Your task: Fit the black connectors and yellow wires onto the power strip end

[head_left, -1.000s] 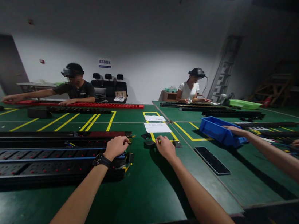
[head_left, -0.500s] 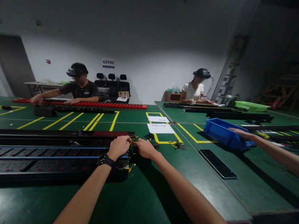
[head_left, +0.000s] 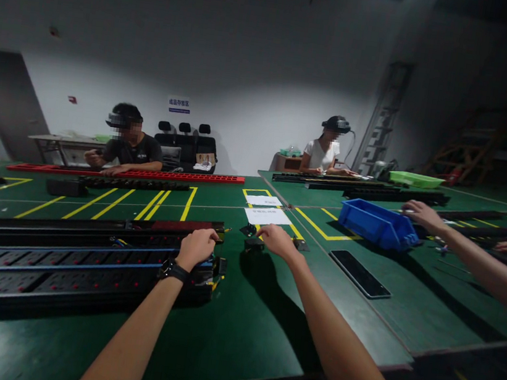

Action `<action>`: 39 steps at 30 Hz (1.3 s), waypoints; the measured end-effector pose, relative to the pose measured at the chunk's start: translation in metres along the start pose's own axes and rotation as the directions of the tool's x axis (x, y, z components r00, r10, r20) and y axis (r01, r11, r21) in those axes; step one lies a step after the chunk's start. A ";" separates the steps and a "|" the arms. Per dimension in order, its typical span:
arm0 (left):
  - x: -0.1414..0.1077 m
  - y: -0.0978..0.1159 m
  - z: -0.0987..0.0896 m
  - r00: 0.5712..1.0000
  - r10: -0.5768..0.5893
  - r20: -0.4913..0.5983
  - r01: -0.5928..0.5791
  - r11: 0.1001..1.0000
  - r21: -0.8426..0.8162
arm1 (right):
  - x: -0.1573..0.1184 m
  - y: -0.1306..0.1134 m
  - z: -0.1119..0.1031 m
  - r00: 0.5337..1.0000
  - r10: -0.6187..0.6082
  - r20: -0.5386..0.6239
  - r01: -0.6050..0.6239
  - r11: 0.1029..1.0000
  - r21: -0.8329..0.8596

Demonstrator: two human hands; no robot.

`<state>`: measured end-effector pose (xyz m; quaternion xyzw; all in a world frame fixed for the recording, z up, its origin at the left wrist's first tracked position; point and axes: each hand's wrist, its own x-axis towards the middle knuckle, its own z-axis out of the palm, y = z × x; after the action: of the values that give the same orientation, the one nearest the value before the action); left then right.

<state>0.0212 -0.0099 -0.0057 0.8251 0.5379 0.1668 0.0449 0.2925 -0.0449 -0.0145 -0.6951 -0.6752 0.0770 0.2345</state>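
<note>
Right hand (head_left: pixel 277 242) moved to black block (head_left: pixel 253 246); left hand (head_left: pixel 198 249) on rail assembly (head_left: pixel 84 267).

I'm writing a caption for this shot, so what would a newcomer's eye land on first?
Probably the bright blue bin right of centre, beside a neighbouring person's hand. Next, the long red rail across the table's far left side, then the wearer's left hand at the black assembly's end.

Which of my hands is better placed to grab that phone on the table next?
Right, I'd say: your right hand is nearer the phone, while your left hand is farther off, at the end of the long black assembly.
</note>
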 end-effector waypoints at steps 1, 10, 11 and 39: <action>0.000 0.000 0.000 1.000 0.001 0.002 -0.001 1.000 0.002 | 0.000 0.004 -0.002 0.999 0.042 -0.032 -0.043 0.999 -0.014; 0.001 0.000 0.000 1.000 0.027 0.004 -0.027 1.000 0.009 | -0.001 0.006 0.023 0.969 0.237 -0.061 -0.244 0.961 -0.130; 0.001 -0.001 0.000 1.000 0.027 0.005 -0.027 1.000 0.011 | 0.000 0.006 0.027 0.970 0.237 -0.052 -0.242 0.963 -0.120; 0.002 -0.001 0.003 1.000 0.017 0.000 -0.017 0.998 0.061 | 0.005 -0.048 0.090 0.952 0.040 -0.303 0.134 0.837 0.531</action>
<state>0.0222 -0.0077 -0.0085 0.8307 0.5356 0.1510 0.0182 0.2113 -0.0210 -0.0717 -0.5857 -0.5985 0.1532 0.5247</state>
